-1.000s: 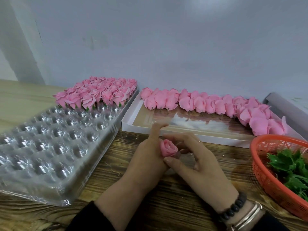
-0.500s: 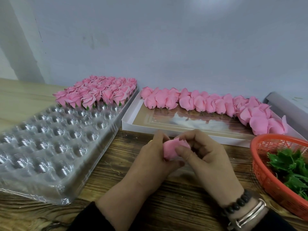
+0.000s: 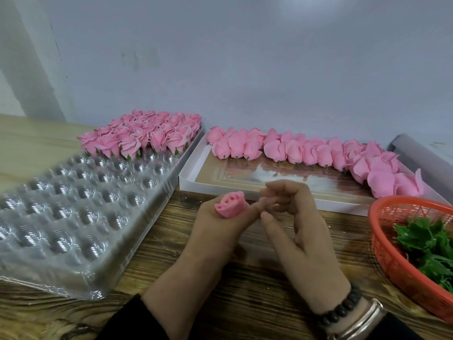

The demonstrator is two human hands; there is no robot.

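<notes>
Small pink soft-petalled rose head [image 3: 230,204] is pinched at its base by the left hand [image 3: 215,234] above the dark wooden table [image 3: 257,290], petals up. Right hand [image 3: 304,241] sits just beside it with fingers curled; whether they pinch anything cannot be told. Judged light, soft and easily creased, so hold it by the base, never by the petal rims.

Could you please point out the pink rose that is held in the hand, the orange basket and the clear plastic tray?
Pink rose [image 3: 231,208]: head view, on its outer petals.
Orange basket [image 3: 383,247]: head view, on its left mesh wall.
Clear plastic tray [image 3: 85,192]: head view, on an empty cup.
</notes>
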